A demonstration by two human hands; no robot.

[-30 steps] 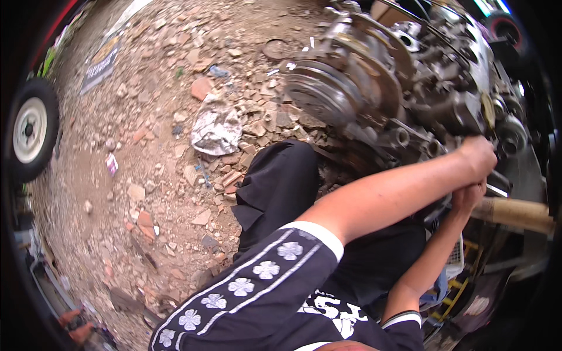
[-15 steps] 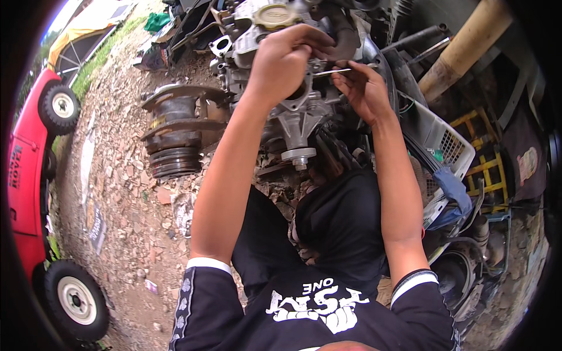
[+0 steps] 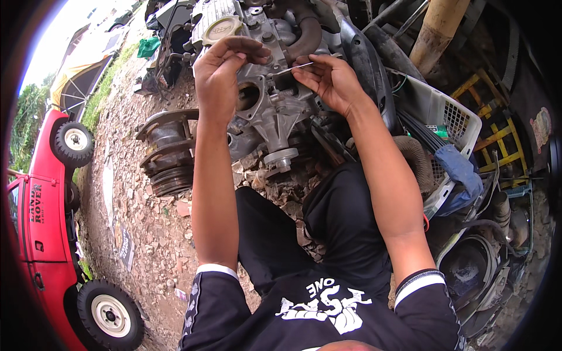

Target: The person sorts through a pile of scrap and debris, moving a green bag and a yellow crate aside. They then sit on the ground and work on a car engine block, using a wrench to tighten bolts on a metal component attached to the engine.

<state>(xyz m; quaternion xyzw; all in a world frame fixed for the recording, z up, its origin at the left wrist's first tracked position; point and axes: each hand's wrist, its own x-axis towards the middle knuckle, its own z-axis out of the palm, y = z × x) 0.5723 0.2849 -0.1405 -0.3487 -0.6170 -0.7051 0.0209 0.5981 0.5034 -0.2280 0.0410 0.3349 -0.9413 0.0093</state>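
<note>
My right hand (image 3: pixel 331 82) pinches a thin, pale metal rod (image 3: pixel 287 71) between thumb and fingers. The rod points left, over the grey metal engine (image 3: pixel 280 120) in front of me. My left hand (image 3: pixel 219 76) is above the engine's left part, beside the round pale oil cap (image 3: pixel 222 29). Its thumb presses toward bent fingers; whether anything is between them is hidden. Below the hands, a triangular flange with a round opening (image 3: pixel 248 96) shows on the engine. A shaft with a round end flange (image 3: pixel 281 157) sticks out toward me.
Left of the engine, a rusty drum-like part (image 3: pixel 167 149) stands on stony ground. A red vehicle (image 3: pixel 50 193) is farther left. At right are a white plastic crate (image 3: pixel 462 111) with a blue cloth (image 3: pixel 459 175), a thick bamboo pole (image 3: pixel 439 32) and yellow metal frames (image 3: pixel 492 128).
The view has shifted, so the engine sits farther left. My hands are farther apart, and the rod is now clear of my left hand. My right hand still holds it.
</note>
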